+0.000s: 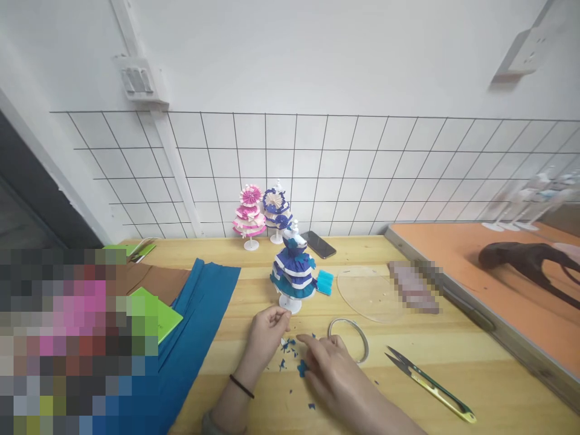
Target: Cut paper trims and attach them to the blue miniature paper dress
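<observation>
A miniature mannequin in a tiered blue and white dress (294, 269) stands upright on a round white base (290, 304). Just in front of that base, my left hand (269, 329) has its thumb and fingertips pinched together; whatever is between them is hidden. My right hand (333, 368) hovers low over the table, index finger stretched out toward small blue scraps (289, 345), the other fingers loosely bent. Beside its fingers lies a larger blue cut piece (302, 367). A roll of tape (366, 344) rests just beyond the right hand.
Thread snips (430, 383) lie at the right, near a clear round sheet (362, 293). Behind the dress are a phone (321, 244), a pink dress figure (249, 220) and a purple one (276, 208). Blue cloth (199, 326) covers the left side. An orange table (453, 254) adjoins.
</observation>
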Motion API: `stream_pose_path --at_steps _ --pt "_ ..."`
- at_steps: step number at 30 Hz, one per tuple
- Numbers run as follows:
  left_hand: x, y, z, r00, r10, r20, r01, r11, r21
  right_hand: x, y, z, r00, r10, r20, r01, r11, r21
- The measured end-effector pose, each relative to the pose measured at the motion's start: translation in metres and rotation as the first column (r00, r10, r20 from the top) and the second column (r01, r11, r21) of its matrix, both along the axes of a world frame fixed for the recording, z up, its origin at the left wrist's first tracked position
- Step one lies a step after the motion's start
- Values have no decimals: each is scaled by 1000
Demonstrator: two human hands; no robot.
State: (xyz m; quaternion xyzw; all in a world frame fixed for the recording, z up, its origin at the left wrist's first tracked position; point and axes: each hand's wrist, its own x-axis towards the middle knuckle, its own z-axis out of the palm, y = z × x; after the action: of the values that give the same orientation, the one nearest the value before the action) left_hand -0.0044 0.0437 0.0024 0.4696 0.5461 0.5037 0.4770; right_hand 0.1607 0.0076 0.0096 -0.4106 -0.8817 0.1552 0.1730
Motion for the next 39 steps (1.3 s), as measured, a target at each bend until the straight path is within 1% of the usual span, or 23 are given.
stream_pose_path --at_steps 2,4,6,8,10,11,12,13,14,15,16,17,18,19,21,23,24,27,30,32,33,36,39 --pt "1 0 0 1000 3 -11 -3 1000 8 -4 0 -2 994 73 87 -85 987 135" --pt "1 0 0 1000 7 -17 -7 1000 16 -8 0 -6 981 115 154 -151 957 248" --pt "0 1 -1 1000 13 -19 -12 1000 25 -10 1 -10 974 135 180 -185 936 299" --pt "-1 1 -3 1000 15 -22 -15 999 32 -9 1 -12 978 128 164 -172 941 290" --pt "-2 1 -3 1000 9 -22 -9 1000 29 -7 3 -12 992 95 77 -109 972 207" --pt "-2 1 -3 1000 1 -20 -1 1000 24 -5 4 -12 998 67 -8 -65 990 121" --pt "-1 1 -3 1000 -11 -17 11 1000 17 -2 6 -11 992 25 -125 -24 1000 4" --pt "-1 0 -3 1000 -29 -12 29 1000 10 0 8 -11 966 -32 -257 -4 990 -141" --pt "1 -1 -1 999 -53 -5 53 999 3 3 11 -10 916 -107 -387 -11 957 -291" --pt "2 -2 0 997 -83 1 83 997 -3 5 14 -10 846 -195 -496 -40 905 -424" --pt "4 -4 2 993 -121 8 121 993 -9 8 17 -9 768 -283 -575 -78 849 -523" --pt "6 -6 5 986 -166 16 167 986 -18 10 20 -8 691 -362 -625 -118 798 -591" --pt "8 -8 7 976 -218 26 219 975 -27 12 22 -7 624 -424 -656 -150 759 -633" --pt "11 -11 10 960 -277 39 278 960 -39 13 24 -6 567 -474 -674 -167 735 -658" --pt "15 -15 14 923 -381 58 384 922 -51 14 25 -4 476 -553 -684 -162 709 -686" --pt "17 -18 16 890 -450 69 454 890 -53 13 25 -4 419 -608 -674 -130 695 -707" --pt "18 -19 16 883 -463 75 467 883 -51 13 24 -4 398 -627 -670 -115 691 -714" --pt "19 -19 13 891 -443 95 449 893 -45 11 24 -6 356 -656 -665 -133 669 -731" --pt "19 -18 11 907 -412 88 417 908 -41 11 23 -6 339 -687 -643 -183 622 -761" --pt "19 -17 11 911 -405 73 409 912 -37 12 24 -5 378 -676 -633 -180 616 -766" --pt "20 -18 11 913 -404 65 406 913 -35 11 24 -4 414 -649 -638 -173 632 -755" --pt "21 -18 12 914 -403 47 404 914 -30 10 26 -2 516 -525 -677 -177 708 -684" --pt "20 -19 12 921 -387 48 389 921 -36 8 28 -3 541 -467 -699 -194 740 -644"
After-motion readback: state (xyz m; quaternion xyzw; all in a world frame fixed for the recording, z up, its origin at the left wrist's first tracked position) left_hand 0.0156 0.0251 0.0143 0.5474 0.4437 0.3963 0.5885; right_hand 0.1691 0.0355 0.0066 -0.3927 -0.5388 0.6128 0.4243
